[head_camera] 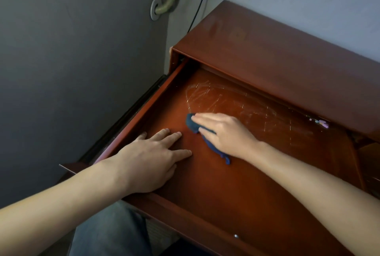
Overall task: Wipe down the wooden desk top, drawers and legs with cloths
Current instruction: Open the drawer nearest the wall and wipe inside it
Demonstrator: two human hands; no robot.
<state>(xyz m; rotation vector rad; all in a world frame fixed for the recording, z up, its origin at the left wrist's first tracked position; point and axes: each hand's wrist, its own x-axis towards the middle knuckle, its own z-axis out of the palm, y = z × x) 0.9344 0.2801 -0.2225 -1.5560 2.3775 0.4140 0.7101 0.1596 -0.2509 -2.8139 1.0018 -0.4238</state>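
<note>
Step in hand: I judge this to be the wiping of the inside floor of the pulled-out drawer, one part of the desk job.
Desk: the desk top sits above and behind the drawer, against the grey wall; I see no cloth on it.
Cloth: the dark blue cloth lies on the drawer floor, left of centre, mostly covered by my right hand; a twisted tail of it trails out toward the drawer front.
Right hand: the right hand presses the cloth flat, fingers straight and together, not curled round it.
Left hand: the left hand rests palm-down on the drawer floor near the left drawer wall, fingers extended and relaxed, holding nothing; I take it to be bracing.
Surface: pale scratches and smears fan out beyond the cloth toward the back; a small pale sticker or scrap sits at the far right.
Method: I recommend spreading the bunched cloth wider under the palm, keeping even downward pressure, and working in overlapping passes from the back toward the front.
Corners: I advise folding an edge of the cloth to reach along the drawer walls.
Caution: I suggest keeping weight off the drawer front, since the extended drawer may sag or roll.
</note>
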